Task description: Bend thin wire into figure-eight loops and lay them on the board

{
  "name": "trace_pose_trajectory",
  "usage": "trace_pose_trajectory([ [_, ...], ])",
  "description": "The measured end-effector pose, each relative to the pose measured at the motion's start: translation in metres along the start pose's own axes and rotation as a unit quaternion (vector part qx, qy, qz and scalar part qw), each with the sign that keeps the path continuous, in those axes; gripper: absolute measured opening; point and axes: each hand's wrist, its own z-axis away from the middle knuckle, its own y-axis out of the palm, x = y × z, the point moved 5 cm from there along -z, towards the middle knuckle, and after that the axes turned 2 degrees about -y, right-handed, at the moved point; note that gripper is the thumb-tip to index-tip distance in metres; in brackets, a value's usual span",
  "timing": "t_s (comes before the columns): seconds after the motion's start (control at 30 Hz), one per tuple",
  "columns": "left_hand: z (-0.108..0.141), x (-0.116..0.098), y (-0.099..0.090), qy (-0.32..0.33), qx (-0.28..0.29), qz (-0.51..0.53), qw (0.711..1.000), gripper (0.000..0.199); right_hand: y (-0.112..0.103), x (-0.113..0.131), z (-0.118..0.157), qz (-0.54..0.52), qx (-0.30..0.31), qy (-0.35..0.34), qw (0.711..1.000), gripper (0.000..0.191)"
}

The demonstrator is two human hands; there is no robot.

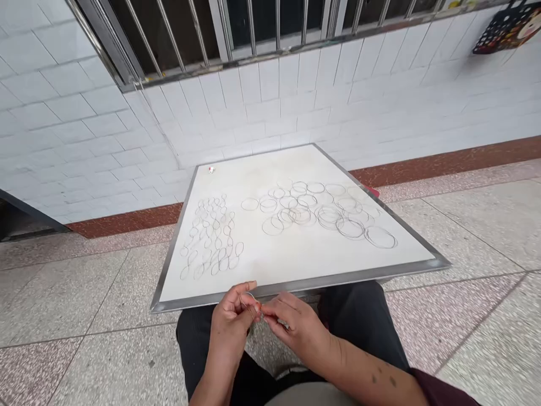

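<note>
Just off the near edge of a white table (253,265), my left hand (236,316) pinches a thin wire loop (252,295) between thumb and fingers. My right hand (296,322) meets it from the right, its thumb and fingertips closed on the same wire near the left fingertips. Small twisted wire loops (218,243) lie in rows on the table's left part. Larger round wire rings (302,213) overlap in a loose group from the middle to the right.
A tiny red and white object (212,170) sits near the table's far left corner. Behind the table rise a white tiled wall (253,118) and a barred window (249,28). A dotted bag (507,28) hangs at the upper right. My legs are under the near edge.
</note>
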Motion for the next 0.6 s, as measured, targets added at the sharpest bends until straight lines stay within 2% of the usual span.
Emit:
trace_pose_trajectory([
  [0.07,-0.003,0.002,0.001,-0.001,0.007,-0.008,1.000,0.034,-0.002,-0.003,0.000,-0.012,-0.002,0.029,1.000,0.019],
  [0.17,-0.007,0.006,0.003,0.000,0.002,-0.002,1.000,0.038,-0.007,-0.010,-0.002,-0.067,-0.017,0.110,0.992,0.015],
  [0.27,-0.008,0.006,0.006,0.001,-0.006,-0.006,1.000,0.045,-0.012,-0.010,-0.006,-0.097,-0.030,0.147,0.984,0.013],
  [0.6,-0.001,-0.002,0.011,-0.003,-0.016,-0.025,1.000,0.044,-0.014,-0.009,-0.005,-0.087,-0.022,0.113,0.989,0.015],
])
